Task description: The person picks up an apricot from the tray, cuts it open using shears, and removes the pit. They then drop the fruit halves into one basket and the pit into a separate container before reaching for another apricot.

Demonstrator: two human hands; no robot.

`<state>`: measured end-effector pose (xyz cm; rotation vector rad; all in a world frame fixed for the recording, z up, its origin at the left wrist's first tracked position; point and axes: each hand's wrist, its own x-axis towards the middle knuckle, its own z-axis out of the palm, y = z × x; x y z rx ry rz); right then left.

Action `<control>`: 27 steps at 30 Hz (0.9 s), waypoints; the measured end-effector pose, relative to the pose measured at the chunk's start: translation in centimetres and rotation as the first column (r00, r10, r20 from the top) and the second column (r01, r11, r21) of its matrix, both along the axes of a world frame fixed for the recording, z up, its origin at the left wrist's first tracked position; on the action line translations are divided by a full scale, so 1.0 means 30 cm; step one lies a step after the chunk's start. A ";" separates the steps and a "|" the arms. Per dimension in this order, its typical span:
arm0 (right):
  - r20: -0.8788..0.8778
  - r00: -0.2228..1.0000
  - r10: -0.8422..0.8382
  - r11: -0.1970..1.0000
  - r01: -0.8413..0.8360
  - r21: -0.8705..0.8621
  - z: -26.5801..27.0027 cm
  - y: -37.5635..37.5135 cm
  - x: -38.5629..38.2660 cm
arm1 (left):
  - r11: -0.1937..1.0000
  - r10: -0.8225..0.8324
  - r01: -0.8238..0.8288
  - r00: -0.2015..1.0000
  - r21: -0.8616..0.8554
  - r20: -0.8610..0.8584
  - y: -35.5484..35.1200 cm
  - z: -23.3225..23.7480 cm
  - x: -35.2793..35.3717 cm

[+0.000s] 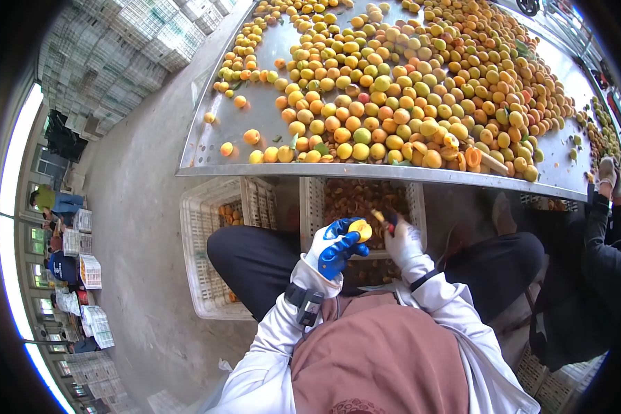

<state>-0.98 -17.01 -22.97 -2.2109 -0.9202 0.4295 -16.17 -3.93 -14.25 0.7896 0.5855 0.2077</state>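
My left hand (335, 252), in a white glove with blue coating, grips a cut apricot (360, 229) with its orange flesh showing. Close on its right, my right hand (404, 243) wears a white glove and is closed around a small tool (379, 216) with a yellowish end; its exact kind is hard to make out. A gap separates the tool from the apricot. Below and beyond both hands stands a white plastic crate (312, 207) holding brownish apricot pieces and pits.
Whole apricots (393, 90) cover much of the metal table (283, 169) ahead. A wooden stick-like handle (493, 163) lies near its front edge. Another crate (200, 276) stands left of my knee. A co-worker's gloved hand (608, 172) is at right; stacked crates (110, 55) stand far left.
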 end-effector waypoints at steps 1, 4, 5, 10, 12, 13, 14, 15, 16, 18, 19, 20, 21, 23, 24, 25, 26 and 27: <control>-0.042 0.993 -0.113 0.989 0.108 -0.096 -0.020 0.001 0.011 | 1.000 0.007 -0.006 1.000 -0.015 0.030 0.001 0.010 -0.004; -0.004 0.997 -0.082 0.968 0.079 -0.238 -0.011 0.007 0.029 | 0.998 -0.005 0.002 0.999 0.059 0.041 0.002 0.038 -0.001; -0.016 0.996 -0.088 0.982 0.084 -0.169 0.008 -0.004 0.027 | 0.998 -0.015 0.010 0.996 0.061 0.084 0.003 0.049 0.001; -0.091 0.996 -0.019 0.992 0.030 0.121 0.086 -0.039 0.042 | 0.993 -0.055 0.044 0.993 0.108 0.100 0.025 0.023 0.019; -0.246 0.968 0.041 0.948 0.040 0.314 0.120 -0.045 0.046 | 0.970 -0.105 0.091 0.993 0.225 0.054 0.024 0.014 0.022; -0.253 0.967 0.037 0.932 0.058 0.358 0.138 -0.045 0.043 | 0.971 -0.100 0.085 0.993 0.224 0.055 0.020 0.006 0.024; -0.253 0.967 0.041 0.933 0.054 0.357 0.162 -0.045 0.038 | 0.978 -0.100 0.081 0.991 0.194 0.091 0.017 -0.008 0.029; -0.444 0.896 0.004 0.902 0.189 0.389 0.202 -0.045 0.030 | 0.983 -0.100 0.079 0.987 0.163 0.125 0.013 -0.017 0.031; -0.618 0.786 -0.019 0.862 0.327 0.389 0.251 -0.046 0.024 | 0.984 -0.096 0.076 0.987 0.160 0.125 0.011 -0.014 0.033; -0.865 0.465 0.186 0.663 0.591 0.460 0.331 -0.019 0.024 | 0.985 -0.161 0.151 0.980 0.087 0.120 0.007 -0.002 0.042; -0.851 0.460 0.255 0.609 0.607 0.511 0.341 -0.008 0.034 | 0.985 -0.161 0.152 0.980 0.081 0.118 0.001 0.001 0.050; -0.829 0.457 0.322 0.550 0.623 0.556 0.354 0.004 0.047 | 0.982 -0.177 0.168 0.978 0.088 0.110 -0.004 0.003 0.058; -0.839 0.436 0.326 0.516 0.662 0.544 0.376 0.020 0.050 | 0.979 -0.193 0.183 0.976 0.093 0.101 -0.012 0.002 0.064; -0.847 0.368 0.383 0.461 0.719 0.521 0.398 0.042 0.059 | 0.976 -0.198 0.188 0.977 0.113 0.078 -0.028 0.001 0.080; -0.842 0.305 0.446 0.406 0.769 0.494 0.400 0.045 0.063 | 0.972 -0.201 0.191 0.978 0.138 0.058 -0.034 -0.001 0.090; -0.813 0.319 0.488 0.383 0.758 0.528 0.378 0.043 0.066 | 0.972 -0.201 0.192 0.978 0.136 0.055 -0.042 -0.010 0.098; -0.816 0.314 0.485 0.385 0.761 0.522 0.374 0.043 0.062 | 0.965 -0.201 0.186 0.977 0.185 0.068 -0.052 -0.026 0.108; -0.816 0.322 0.480 0.352 0.781 0.515 0.376 0.049 0.054 | 0.956 -0.203 0.180 0.976 0.233 0.080 -0.061 -0.042 0.118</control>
